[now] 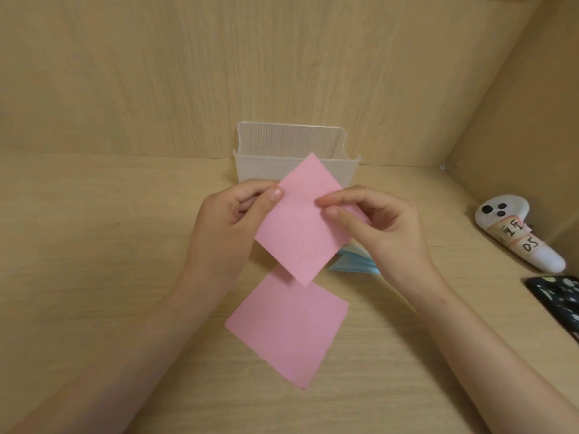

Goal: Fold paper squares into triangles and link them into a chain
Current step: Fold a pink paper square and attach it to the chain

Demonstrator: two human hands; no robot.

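Note:
I hold a pink paper square (299, 227) up above the wooden desk, turned like a diamond. My left hand (228, 220) pinches its left corner between thumb and fingers. My right hand (372, 223) pinches its right side with thumb and forefinger. A second pink square (288, 327) lies flat on the desk just below the held one. A stack of light blue paper (354, 261) peeks out from under my right hand, mostly hidden.
A clear plastic box (294, 145) stands against the back wall behind the paper. On the right lie a white controller (517, 233) with a label and a dark phone (557, 302) at the frame edge. Wooden walls close in the back and right.

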